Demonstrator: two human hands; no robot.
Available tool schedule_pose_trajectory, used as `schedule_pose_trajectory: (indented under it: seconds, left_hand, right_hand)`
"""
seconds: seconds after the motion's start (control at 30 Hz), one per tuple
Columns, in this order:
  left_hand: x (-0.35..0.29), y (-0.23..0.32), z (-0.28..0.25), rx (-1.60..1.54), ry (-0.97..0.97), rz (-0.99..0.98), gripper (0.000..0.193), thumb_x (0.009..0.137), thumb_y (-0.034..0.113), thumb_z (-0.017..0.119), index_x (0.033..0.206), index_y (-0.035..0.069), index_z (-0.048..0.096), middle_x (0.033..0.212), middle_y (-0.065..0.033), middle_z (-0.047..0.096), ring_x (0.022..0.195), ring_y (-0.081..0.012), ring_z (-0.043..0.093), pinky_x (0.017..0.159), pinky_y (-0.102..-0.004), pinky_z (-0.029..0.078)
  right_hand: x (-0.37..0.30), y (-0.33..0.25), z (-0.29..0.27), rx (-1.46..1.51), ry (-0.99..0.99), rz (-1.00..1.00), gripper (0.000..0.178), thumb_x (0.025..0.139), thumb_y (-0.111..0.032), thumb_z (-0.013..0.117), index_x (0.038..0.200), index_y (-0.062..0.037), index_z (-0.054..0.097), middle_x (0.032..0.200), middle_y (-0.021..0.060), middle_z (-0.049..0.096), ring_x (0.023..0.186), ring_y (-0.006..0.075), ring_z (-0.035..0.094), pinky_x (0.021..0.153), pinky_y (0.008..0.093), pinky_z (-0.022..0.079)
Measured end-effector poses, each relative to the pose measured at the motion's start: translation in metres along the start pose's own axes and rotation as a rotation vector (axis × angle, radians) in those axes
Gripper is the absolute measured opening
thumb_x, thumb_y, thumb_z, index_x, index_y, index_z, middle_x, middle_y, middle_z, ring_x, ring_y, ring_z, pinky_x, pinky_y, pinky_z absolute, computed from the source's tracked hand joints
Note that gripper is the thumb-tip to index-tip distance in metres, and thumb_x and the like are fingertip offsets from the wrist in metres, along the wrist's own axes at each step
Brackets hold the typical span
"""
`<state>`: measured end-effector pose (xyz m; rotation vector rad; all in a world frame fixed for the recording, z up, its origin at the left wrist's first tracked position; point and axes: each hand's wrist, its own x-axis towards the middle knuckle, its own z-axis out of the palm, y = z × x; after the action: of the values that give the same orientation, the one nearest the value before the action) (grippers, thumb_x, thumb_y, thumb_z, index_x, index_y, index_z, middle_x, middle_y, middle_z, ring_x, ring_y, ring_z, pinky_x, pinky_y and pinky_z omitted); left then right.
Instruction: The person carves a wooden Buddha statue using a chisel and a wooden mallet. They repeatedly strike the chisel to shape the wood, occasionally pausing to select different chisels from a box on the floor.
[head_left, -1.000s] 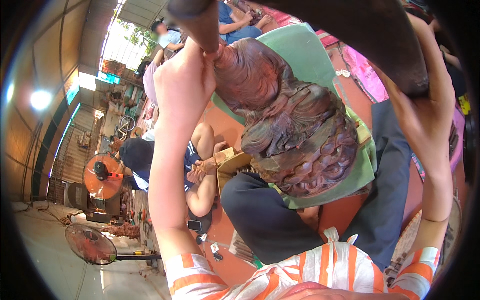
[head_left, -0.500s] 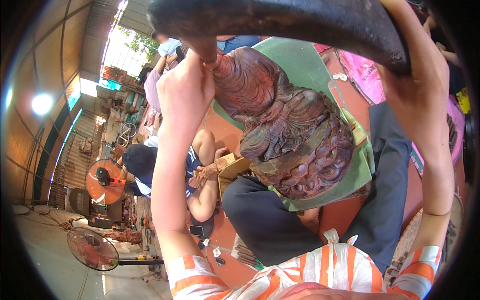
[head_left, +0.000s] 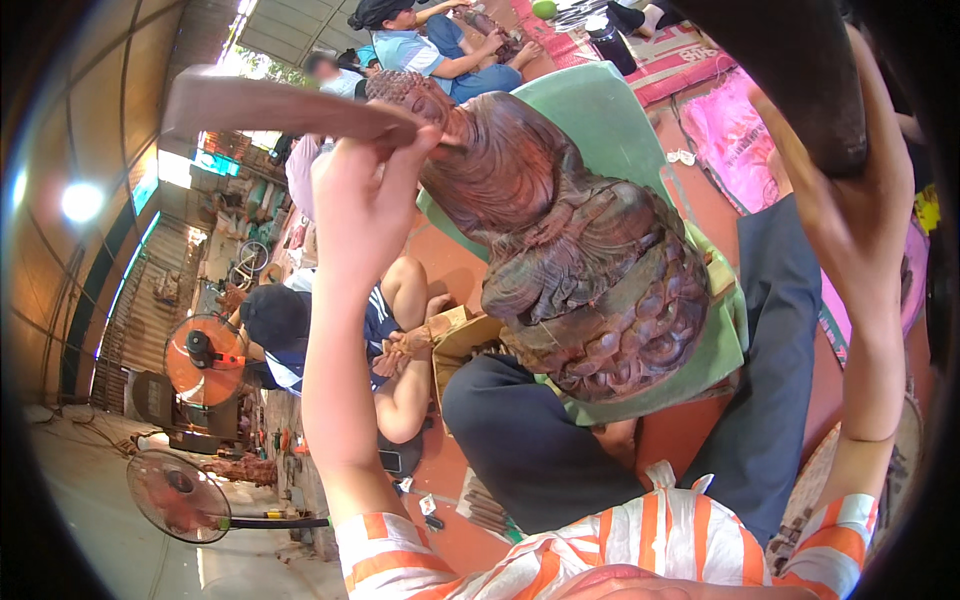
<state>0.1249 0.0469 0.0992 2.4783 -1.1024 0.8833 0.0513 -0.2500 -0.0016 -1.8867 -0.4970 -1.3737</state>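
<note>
Wood pokes out at the left: a long, brown, flat-looking wooden bar (head_left: 280, 105). The person's left hand (head_left: 362, 195) has a tight grip on it. Half a second ago it pointed up, partly under the club; now it tips left. Next, an open tan box (head_left: 462, 352) sits just left of the statue. Some thin brown things seem to be inside, too small to tell. The dark brown carved wooden statue (head_left: 590, 250) rests on a smooth green panel (head_left: 625, 140), between the person's legs. Its bumpy-haired head shows now; before, it was covered. A round black bottle (head_left: 608, 45) stands up top, its inside hidden. A crumpled pink plastic bag (head_left: 725, 125) lies further right; I can't tell what it holds. The thick, dark, curved club (head_left: 800, 70) has swung away right, perhaps a gap between knocks. Below, a round woven tray (head_left: 815, 478) is partly hidden. The right hand (head_left: 850, 215) has its grip wrapped around the club.
</note>
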Motion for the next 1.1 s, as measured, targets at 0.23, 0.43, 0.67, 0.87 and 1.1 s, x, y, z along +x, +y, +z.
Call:
schedule_pose_trajectory:
  seconds: [0.23, 0.43, 0.67, 0.87, 1.1]
  left_hand:
    - [-0.09, -0.037, -0.037, -0.096, 0.087, -0.435, 0.008, 0.09, 0.009, 0.058, 0.088, 0.001, 0.058, 0.073, -0.0022, 0.063, 0.064, -0.0019, 0.051, 0.057, -0.0174, 0.037]
    - [-0.14, -0.064, -0.028, -0.303, 0.196, -0.601, 0.011, 0.091, 0.011, 0.057, 0.093, 0.0, 0.056, 0.079, -0.0021, 0.062, 0.072, -0.0055, 0.059, 0.06, -0.0175, 0.039]
    - [-0.148, -0.075, -0.016, -0.253, 0.141, -0.628, 0.01, 0.092, 0.011, 0.058, 0.092, 0.001, 0.056, 0.072, 0.0011, 0.057, 0.069, -0.0036, 0.054, 0.059, -0.0185, 0.04]
    - [-0.128, -0.063, -0.003, -0.327, 0.16, -0.606, 0.01, 0.092, 0.01, 0.057, 0.091, 0.0, 0.056, 0.076, -0.0026, 0.062, 0.067, -0.0052, 0.053, 0.06, -0.0205, 0.041]
    - [-0.086, -0.048, -0.009, -0.337, 0.161, -0.426, 0.01, 0.091, 0.01, 0.057, 0.09, -0.001, 0.056, 0.075, -0.0045, 0.063, 0.069, -0.007, 0.056, 0.062, -0.0213, 0.043]
  right_hand:
    - [-0.08, 0.024, -0.026, -0.085, -0.123, 0.64, 0.041, 0.081, 0.001, 0.063, 0.12, 0.0015, 0.05, 0.1, 0.0088, 0.06, 0.093, 0.0098, 0.053, 0.084, 0.0238, 0.041]
    - [-0.186, 0.056, -0.047, -0.13, -0.231, 1.01, 0.046, 0.079, -0.003, 0.065, 0.122, 0.0042, 0.048, 0.093, 0.0048, 0.057, 0.083, 0.011, 0.051, 0.077, 0.0243, 0.042]
    - [-0.231, 0.044, -0.046, -0.118, -0.406, 1.222, 0.03, 0.072, -0.004, 0.063, 0.098, 0.0017, 0.051, 0.073, 0.0032, 0.045, 0.067, 0.0134, 0.043, 0.063, 0.0275, 0.039]
    - [-0.262, 0.038, -0.041, -0.231, -0.438, 1.229, 0.04, 0.071, -0.007, 0.065, 0.109, 0.0027, 0.053, 0.088, 0.0131, 0.06, 0.083, 0.0226, 0.056, 0.08, 0.0322, 0.044]
    - [-0.243, 0.04, -0.037, -0.132, -0.485, 1.204, 0.038, 0.072, -0.003, 0.063, 0.108, 0.0025, 0.053, 0.086, 0.0091, 0.058, 0.081, 0.0173, 0.053, 0.078, 0.0293, 0.043]
